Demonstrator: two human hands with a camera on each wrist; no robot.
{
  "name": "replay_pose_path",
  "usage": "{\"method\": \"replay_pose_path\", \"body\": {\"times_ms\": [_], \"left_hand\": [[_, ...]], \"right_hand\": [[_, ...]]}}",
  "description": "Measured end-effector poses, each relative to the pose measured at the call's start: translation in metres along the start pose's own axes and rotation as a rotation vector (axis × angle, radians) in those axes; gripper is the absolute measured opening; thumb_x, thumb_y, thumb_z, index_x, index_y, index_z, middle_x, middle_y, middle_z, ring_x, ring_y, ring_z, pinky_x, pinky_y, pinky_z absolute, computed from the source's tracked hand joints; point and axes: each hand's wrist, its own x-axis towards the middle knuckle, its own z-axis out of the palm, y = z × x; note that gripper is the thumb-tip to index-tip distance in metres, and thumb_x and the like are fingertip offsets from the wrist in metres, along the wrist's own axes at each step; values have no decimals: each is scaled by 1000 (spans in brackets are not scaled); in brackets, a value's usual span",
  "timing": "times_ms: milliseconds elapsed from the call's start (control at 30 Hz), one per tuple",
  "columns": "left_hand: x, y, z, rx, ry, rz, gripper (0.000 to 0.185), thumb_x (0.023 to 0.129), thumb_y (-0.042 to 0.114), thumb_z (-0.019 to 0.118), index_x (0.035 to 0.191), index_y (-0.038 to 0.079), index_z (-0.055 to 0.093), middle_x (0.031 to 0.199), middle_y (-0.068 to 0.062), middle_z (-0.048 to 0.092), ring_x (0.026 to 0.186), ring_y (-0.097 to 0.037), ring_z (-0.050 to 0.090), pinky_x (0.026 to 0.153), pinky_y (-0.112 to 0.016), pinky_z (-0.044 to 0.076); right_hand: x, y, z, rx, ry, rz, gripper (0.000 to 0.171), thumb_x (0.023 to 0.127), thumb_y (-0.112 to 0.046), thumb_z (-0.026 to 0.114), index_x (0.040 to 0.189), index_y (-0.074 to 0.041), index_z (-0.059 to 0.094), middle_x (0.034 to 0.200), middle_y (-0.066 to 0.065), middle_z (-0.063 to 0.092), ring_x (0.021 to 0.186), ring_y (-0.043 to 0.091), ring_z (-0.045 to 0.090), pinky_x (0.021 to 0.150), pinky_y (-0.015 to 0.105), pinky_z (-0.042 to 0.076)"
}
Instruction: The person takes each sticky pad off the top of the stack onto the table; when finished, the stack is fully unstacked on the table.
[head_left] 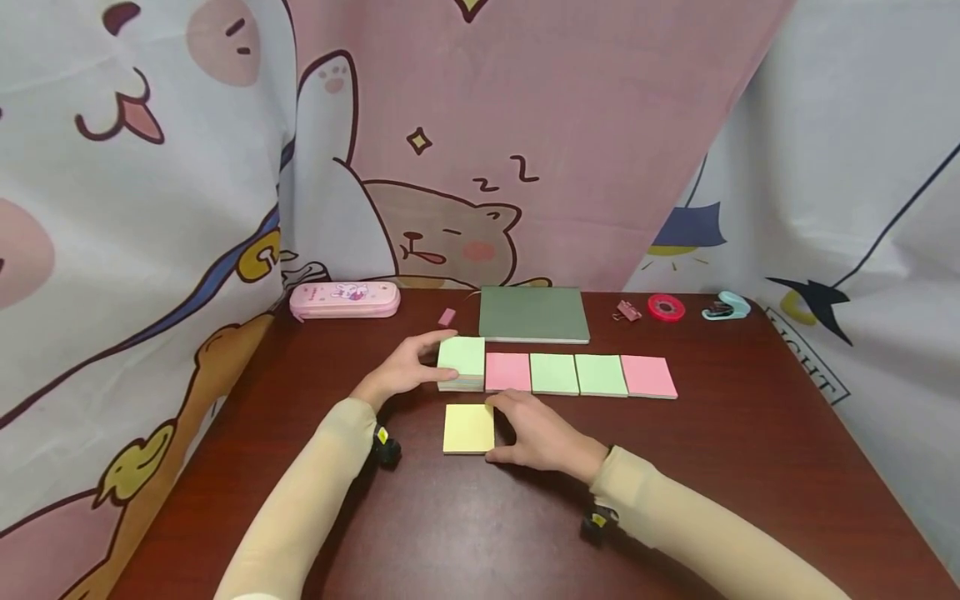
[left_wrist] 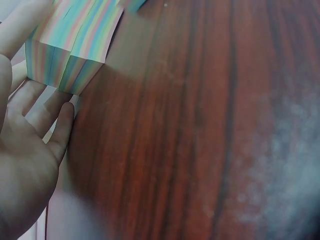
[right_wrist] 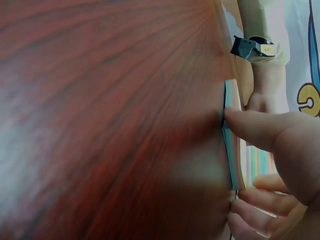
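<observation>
My left hand (head_left: 417, 365) grips the left side of a thick sticky-note stack (head_left: 462, 358) with a green top sheet, fingers on its far edge and thumb on its near edge. The left wrist view shows the stack's striped multi-colour side (left_wrist: 70, 50) against my fingers (left_wrist: 60, 125). My right hand (head_left: 525, 427) holds a yellow pad (head_left: 468, 427) by its right edge, thumb at the near corner and fingers at the far corner. In the right wrist view my thumb (right_wrist: 252, 129) presses the pad's edge (right_wrist: 231, 150).
Right of the stack, pink (head_left: 507, 372), green (head_left: 553, 373), green (head_left: 600, 375) and pink (head_left: 648, 377) pads lie in a row. Behind are a green notebook (head_left: 534, 314), pink pencil case (head_left: 345, 300), small eraser (head_left: 447, 317), binder clip (head_left: 627, 311), red tape (head_left: 666, 307) and teal stapler (head_left: 726, 307).
</observation>
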Motion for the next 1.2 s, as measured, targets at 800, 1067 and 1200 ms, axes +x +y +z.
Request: {"method": "replay_pose_path", "body": {"times_ms": [800,1067,1200], "left_hand": [[0,-3,1,-16,3,-4,78,90,15,86,157,3,47,148,-11,61,139,-32,55,114,-54,46],[1,-2,0,-15,3,2,79,89,14,86,156,2,47,149,-13,60,140,-33,54,116,-55,43],[1,-2,0,-19,2,6,79,89,13,86,156,1,47,147,-13,62,139,-33,56,116,-54,43]], "right_hand": [[22,0,11,5,28,49,74,75,-40,96,129,0,67,124,10,73,119,28,66,106,43,52],[16,-1,-7,102,53,47,78,79,-38,94,135,5,62,125,16,70,104,26,71,93,41,59],[24,5,-22,89,118,40,70,87,-37,87,135,7,63,125,18,70,102,29,72,88,43,60]]}}
